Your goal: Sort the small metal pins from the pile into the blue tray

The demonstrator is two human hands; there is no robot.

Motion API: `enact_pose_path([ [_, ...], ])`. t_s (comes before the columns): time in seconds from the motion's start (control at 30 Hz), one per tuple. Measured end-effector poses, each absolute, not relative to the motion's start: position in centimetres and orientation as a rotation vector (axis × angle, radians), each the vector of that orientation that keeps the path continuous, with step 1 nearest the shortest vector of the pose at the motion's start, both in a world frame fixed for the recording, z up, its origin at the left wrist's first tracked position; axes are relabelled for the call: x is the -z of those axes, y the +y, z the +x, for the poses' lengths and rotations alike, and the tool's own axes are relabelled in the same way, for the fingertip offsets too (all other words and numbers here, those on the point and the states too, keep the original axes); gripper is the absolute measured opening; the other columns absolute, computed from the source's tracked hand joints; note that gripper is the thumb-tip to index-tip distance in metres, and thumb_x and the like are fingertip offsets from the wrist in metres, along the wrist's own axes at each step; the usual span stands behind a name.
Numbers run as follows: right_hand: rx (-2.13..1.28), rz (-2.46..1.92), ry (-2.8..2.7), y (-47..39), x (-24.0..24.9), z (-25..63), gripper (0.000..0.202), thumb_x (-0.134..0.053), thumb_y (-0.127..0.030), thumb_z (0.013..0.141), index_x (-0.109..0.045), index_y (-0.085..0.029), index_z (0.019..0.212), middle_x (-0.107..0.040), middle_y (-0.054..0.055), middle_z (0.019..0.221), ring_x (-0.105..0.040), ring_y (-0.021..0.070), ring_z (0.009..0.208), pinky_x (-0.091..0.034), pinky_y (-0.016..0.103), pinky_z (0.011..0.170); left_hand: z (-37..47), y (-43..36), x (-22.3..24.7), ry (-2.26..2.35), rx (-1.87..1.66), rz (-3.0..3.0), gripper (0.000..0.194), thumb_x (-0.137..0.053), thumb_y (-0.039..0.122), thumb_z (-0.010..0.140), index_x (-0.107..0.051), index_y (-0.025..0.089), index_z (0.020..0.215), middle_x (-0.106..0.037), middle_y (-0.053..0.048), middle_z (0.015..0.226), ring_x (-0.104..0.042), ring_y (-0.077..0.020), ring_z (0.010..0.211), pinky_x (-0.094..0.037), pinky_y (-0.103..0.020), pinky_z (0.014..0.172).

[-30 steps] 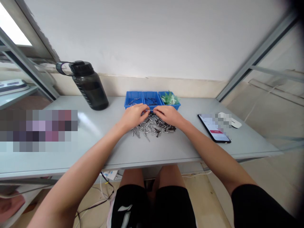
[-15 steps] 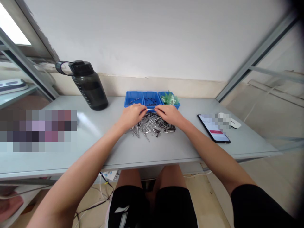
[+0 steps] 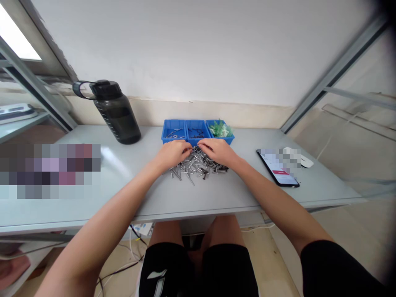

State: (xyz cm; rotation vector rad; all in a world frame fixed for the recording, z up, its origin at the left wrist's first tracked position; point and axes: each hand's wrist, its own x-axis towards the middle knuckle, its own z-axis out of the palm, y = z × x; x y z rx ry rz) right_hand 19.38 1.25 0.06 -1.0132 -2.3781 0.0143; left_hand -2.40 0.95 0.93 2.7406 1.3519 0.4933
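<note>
A pile of silver and dark metal pieces [image 3: 193,165], like rivets or screws, lies on the grey table. My left hand [image 3: 175,152] is at the pile's upper left, its fingers pinched together. At the upper right, my right hand [image 3: 215,149] is closed in the same way. What either pinch holds is too small to make out. Just behind the hands stand blue bins: the left bin [image 3: 175,123] has a few silver pieces, the middle bin [image 3: 196,123] has dark ones, and the right bin [image 3: 229,140] holds a green and clear plastic bundle [image 3: 220,128].
A dark water bottle [image 3: 119,117] stands at the back left of the table [image 3: 192,204]. To the right lie a phone [image 3: 278,168] and a white mouse [image 3: 305,160]. Metal frame posts rise at both sides, with a wall behind.
Both hands have moved slightly down onto the upper edge of the pile. The thin silver piece that spanned between the fingertips no longer shows there.
</note>
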Motion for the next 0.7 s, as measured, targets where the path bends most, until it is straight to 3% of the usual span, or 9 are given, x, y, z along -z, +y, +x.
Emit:
enact_pose_path([
  [0.4, -0.007, -1.021, -2.325, 1.33, -0.09, 19.59, 0.028, -0.042, -0.032, 0.099, -0.067, -0.019, 0.105, -0.074, 0.006, 0.106, -0.068, 0.0202, 0.095, -0.047, 0.031, 0.084, -2.14, 0.94, -0.87, 1.314, -0.627, 2.704, 0.023, -0.050, 0.031, 0.095, -0.070, 0.019, 0.095, -0.070, -0.005, 0.089, -0.064, -0.0185, 0.081, -0.045, -0.027, 0.069],
  [0.7, -0.045, -1.110, -2.390, 1.45, -0.41, 19.62, 0.028, -0.041, -0.031, 0.100, -0.066, -0.019, 0.103, -0.074, 0.005, 0.099, -0.066, 0.0187, 0.086, -0.042, 0.028, 0.075, -2.26, 0.76, -1.08, 1.248, -1.042, 2.696, 0.025, -0.046, 0.033, 0.099, -0.066, 0.019, 0.098, -0.068, -0.005, 0.094, -0.062, -0.0169, 0.082, -0.047, -0.029, 0.074],
])
